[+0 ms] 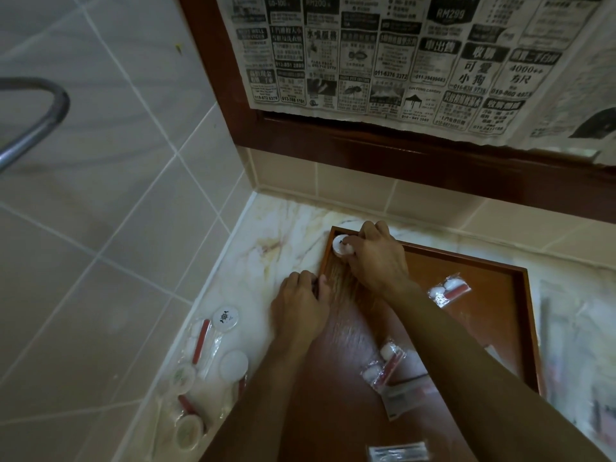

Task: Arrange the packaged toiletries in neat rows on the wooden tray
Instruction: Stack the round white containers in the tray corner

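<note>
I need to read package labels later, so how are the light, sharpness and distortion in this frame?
Head view: dim, warm light; wide-angle bending of the wall tiles; newspaper headlines readable; packets at the wooden tray near edge smeared; right hand on a round white pack fairly sharp.

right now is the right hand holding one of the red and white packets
No, the right hand holds a round white container at the wooden tray's far left corner; the red and white packets lie untouched.

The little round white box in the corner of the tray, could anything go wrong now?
Maybe. The right hand pinches the round white box right against the wooden tray corner, so it could end up crooked. The right forearm crosses above a clear packet and might nudge it. The left hand on the rim may shift the tray.
</note>
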